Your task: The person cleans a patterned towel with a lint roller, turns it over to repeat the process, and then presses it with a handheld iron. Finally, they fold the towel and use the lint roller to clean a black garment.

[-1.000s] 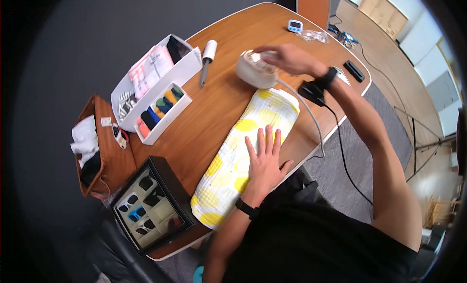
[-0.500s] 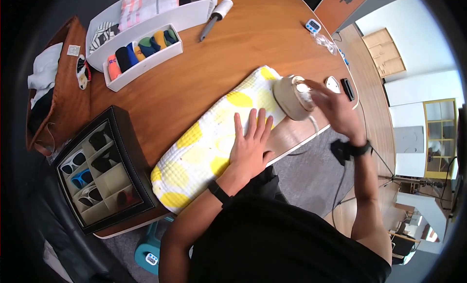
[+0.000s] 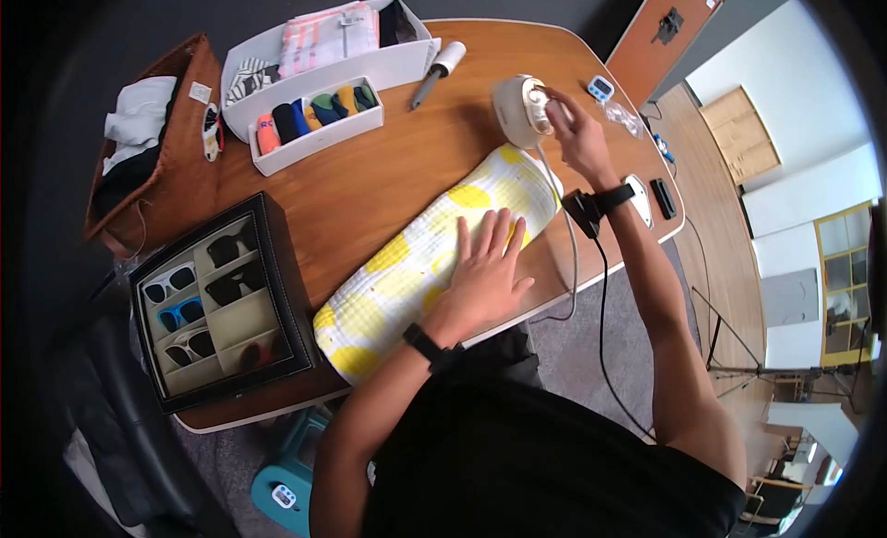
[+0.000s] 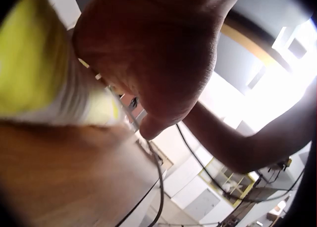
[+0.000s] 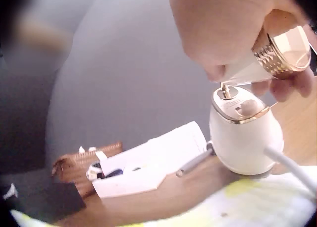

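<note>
A long folded cloth [image 3: 397, 261], white with yellow spots, lies across the table. My left hand [image 3: 485, 275] rests flat on it with fingers spread; in the left wrist view the same hand [image 4: 148, 53] shows dark and close beside the cloth. Just past the cloth's far end is a white corded garment steamer [image 3: 517, 113] with gold trim. My right hand [image 3: 580, 140] holds it by the top. Seen from the right wrist, curled fingers of the right hand [image 5: 223, 24] grip a part with a gold ring above the steamer's rounded white body [image 5: 245, 142].
A black case of sunglasses [image 3: 222, 302] stands left, near a brown basket [image 3: 189, 140] with clothes. White boxes [image 3: 323, 131] of rolled and folded clothes and a lint roller [image 3: 439, 74] lie at the back. The steamer's cord [image 3: 575, 261] trails over the table edge. A small timer [image 3: 601, 87] sits far right.
The steamer was at the cloth's far end, then by its right edge, and is now back past the far end, in my right hand. My left hand has stayed flat on the cloth.
</note>
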